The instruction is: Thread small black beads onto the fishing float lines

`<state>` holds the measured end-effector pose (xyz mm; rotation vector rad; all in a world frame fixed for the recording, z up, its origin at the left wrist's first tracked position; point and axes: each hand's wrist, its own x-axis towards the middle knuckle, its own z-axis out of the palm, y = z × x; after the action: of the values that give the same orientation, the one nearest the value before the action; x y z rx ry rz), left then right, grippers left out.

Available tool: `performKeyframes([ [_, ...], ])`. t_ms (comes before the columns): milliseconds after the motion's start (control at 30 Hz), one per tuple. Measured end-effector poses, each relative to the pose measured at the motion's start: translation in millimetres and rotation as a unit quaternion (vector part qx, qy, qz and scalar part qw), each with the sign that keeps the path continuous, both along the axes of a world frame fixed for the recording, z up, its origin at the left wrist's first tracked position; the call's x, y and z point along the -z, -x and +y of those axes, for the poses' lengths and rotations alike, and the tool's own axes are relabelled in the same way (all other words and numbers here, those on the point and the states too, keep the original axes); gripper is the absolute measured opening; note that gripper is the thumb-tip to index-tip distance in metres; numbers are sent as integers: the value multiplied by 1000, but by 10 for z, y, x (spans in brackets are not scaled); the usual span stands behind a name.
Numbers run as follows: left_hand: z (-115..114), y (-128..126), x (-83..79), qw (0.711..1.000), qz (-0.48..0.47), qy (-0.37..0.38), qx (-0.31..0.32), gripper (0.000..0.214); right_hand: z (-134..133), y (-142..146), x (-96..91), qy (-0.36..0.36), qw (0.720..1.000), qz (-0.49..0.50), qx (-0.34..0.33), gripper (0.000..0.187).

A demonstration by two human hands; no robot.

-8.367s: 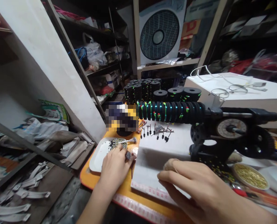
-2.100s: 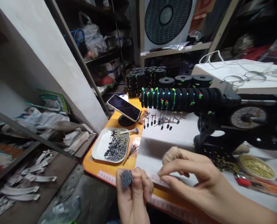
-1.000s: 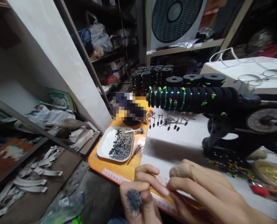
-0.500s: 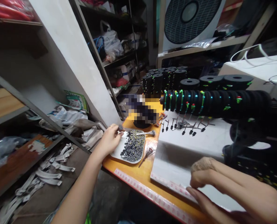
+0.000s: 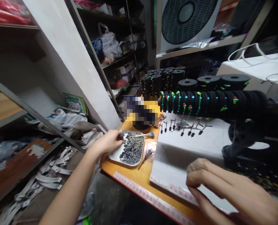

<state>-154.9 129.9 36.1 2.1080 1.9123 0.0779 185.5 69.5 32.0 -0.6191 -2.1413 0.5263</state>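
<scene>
My left hand (image 5: 108, 142) reaches out to the far left rim of a white tray (image 5: 114, 155). Its fingertips are pinched on small grey pieces at the edge of the pile of dark pieces (image 5: 132, 150) in the tray. My right hand (image 5: 223, 193) lies low at the front of a white board (image 5: 176, 150), fingers stretched out together. A tan wrap covers its thumb tip, and I see nothing in this hand. Several dark-headed pins (image 5: 183, 128) lie in a row at the board's far side.
A black winding machine (image 5: 246, 137) carries a long row of black spools (image 5: 206, 103) with green and red marks. Stacks of black discs (image 5: 162, 81) stand behind it. Also here: the orange table (image 5: 139, 179), a blurred phone (image 5: 141, 114), a fan (image 5: 188, 15), cluttered metal shelves (image 5: 35, 115) left.
My left hand, which held a bundle of grey pieces near my body, has gone out to the tray. My right hand has stayed at the board's front edge.
</scene>
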Motion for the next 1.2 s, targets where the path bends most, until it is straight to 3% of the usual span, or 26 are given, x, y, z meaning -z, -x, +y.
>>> performKeyframes([
  [100,-58,9,15,999,-10,-25,-25,23,9,-28,-6,5,998,-63,-22,14],
  [367,-212,-10,84,983,-95,-117,-109,16,25,-42,-24,-26,993,-106,-34,16],
  [500,-317,-152,60,958,-202,-157,-129,9,23,-32,-10,-24,995,-88,-31,17],
  [600,-512,-420,80,924,-334,-150,-113,14,-1,-21,-17,-7,998,-61,-27,16],
  [733,-855,-939,254,857,-488,-113,-121,22,-51,3,-54,23,999,-29,-12,15],
  [767,-929,-1076,304,828,-537,-99,-129,23,-62,12,-65,27,999,-19,-10,16],
  [867,-1081,-1445,391,639,-739,-37,-212,23,-85,40,-84,30,999,13,0,17],
  [933,-1123,-1631,395,566,-791,-40,-229,23,-93,52,-80,31,999,22,0,17],
  [1067,-1140,-1825,387,506,-833,-77,-208,22,-102,58,-52,40,999,23,-2,17],
  [1200,-1161,-1871,444,482,-845,-76,-220,24,-111,62,-28,45,999,27,-1,18],
])
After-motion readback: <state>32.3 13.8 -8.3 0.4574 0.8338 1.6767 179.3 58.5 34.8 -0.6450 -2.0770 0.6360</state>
